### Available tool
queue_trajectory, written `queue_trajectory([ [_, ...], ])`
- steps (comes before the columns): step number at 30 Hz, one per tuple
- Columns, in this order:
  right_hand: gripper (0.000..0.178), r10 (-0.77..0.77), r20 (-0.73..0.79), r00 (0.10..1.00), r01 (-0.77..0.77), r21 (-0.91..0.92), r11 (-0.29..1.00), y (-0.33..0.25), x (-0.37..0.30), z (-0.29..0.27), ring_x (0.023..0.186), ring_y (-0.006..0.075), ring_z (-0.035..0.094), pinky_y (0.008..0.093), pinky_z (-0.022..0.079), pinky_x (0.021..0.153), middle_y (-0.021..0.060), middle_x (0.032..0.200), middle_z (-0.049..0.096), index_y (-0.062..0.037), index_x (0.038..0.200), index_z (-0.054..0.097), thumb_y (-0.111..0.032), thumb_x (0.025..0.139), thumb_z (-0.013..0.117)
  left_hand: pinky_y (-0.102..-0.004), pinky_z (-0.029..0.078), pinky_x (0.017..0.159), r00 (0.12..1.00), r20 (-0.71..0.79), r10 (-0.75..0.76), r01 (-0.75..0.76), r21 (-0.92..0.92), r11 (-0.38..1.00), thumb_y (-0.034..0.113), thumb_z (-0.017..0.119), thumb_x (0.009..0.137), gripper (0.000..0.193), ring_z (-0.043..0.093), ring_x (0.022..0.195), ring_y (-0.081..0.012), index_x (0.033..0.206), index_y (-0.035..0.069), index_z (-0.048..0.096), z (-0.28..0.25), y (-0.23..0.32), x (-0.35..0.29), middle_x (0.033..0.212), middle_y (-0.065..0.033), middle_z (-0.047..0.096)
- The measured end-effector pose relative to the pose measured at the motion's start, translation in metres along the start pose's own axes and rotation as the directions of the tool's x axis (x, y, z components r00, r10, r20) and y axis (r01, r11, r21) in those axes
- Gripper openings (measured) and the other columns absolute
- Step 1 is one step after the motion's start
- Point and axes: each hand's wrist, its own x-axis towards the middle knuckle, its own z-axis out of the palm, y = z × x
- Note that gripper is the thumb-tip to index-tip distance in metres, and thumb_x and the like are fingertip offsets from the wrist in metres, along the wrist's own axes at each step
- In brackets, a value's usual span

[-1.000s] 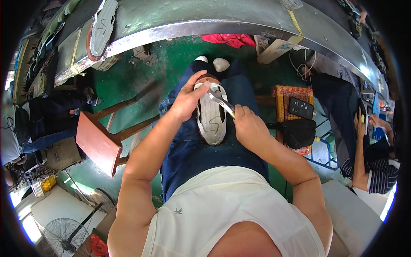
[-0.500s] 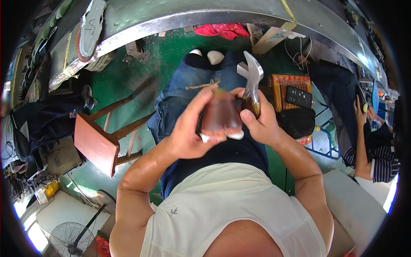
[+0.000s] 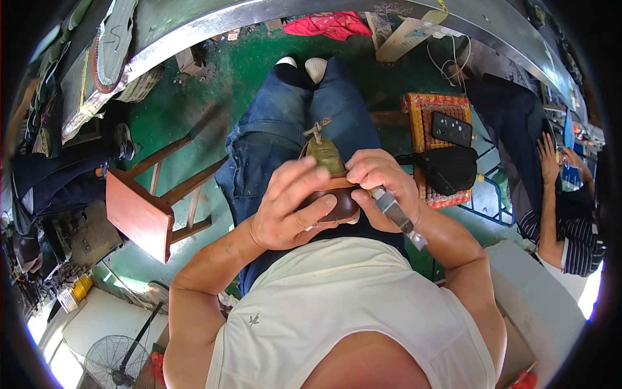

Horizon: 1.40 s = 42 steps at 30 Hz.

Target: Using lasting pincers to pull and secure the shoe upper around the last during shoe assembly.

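Note:
A brown leather shoe (image 3: 342, 209) sits on a green last (image 3: 326, 157) above my lap, its rounded leather end toward me. A twisted cord (image 3: 317, 128) is tied at the last's far end. My left hand (image 3: 282, 206) is around the shoe's left side, the thumb on the leather and the fingers bent over the top. My right hand (image 3: 387, 174) has metal lasting pliers (image 3: 396, 212) tucked in it, their head pointing down and right. Its thumb and fingertips pinch the shoe's orange-brown top edge at the right.
A wooden stool (image 3: 139, 211) stands left. On the right, a beaded seat (image 3: 421, 120) bears a black phone (image 3: 451, 129) and black pouch (image 3: 447, 170). A metal-edged workbench (image 3: 214, 32) spans the far side. A co-worker's arm (image 3: 549, 201) shows far right, a fan (image 3: 116, 356) lower left.
The pliers have swung from pointing away to pointing toward me. The shoe has tipped, showing the green last, and my right fingers have come onto its edge.

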Motion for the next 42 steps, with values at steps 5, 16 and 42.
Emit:
queue_trajectory([
  [5,0.044,0.109,0.01,0.994,-0.108,-0.016,0.994,0.009,-0.008,0.007,0.117,0.0394,0.063,0.0453,0.049,0.101,0.0227,0.13,0.061,-0.0023,0.12,0.053,-0.011,0.085,0.077,-0.0616,0.04,0.106,0.972,0.17,-0.161,0.21,-0.331,0.92,0.012,0.09,0.071,0.078,0.042,0.13,-0.0578,0.132,0.017,0.042,0.001,-0.008,0.007,0.151,-0.0357,0.025],
  [16,0.037,0.443,0.019,0.896,-0.444,0.068,0.894,0.019,-0.02,0.004,0.097,0.025,0.067,0.0356,0.052,0.088,0.0163,0.116,0.066,0.0006,0.124,0.051,-0.025,0.099,0.062,-0.0582,0.04,0.105,0.937,0.332,-0.105,0.19,-0.235,0.953,0.013,0.092,0.069,0.091,0.042,0.131,-0.0515,0.137,0.018,0.032,-0.005,-0.025,0.02,0.144,-0.0297,0.031],
  [42,0.037,0.933,0.085,0.349,-0.926,0.184,0.329,0.064,-0.028,-0.014,0.075,0.0162,0.064,0.0314,0.054,0.066,0.0085,0.093,0.064,0.002,0.119,0.055,-0.002,0.083,0.06,-0.0294,0.051,0.098,0.302,0.782,-0.546,0.834,-0.494,-0.246,-0.008,0.063,0.078,0.083,0.061,0.119,-0.0193,0.155,0.006,0.036,0.008,-0.08,-0.005,0.136,-0.0101,0.059],
])
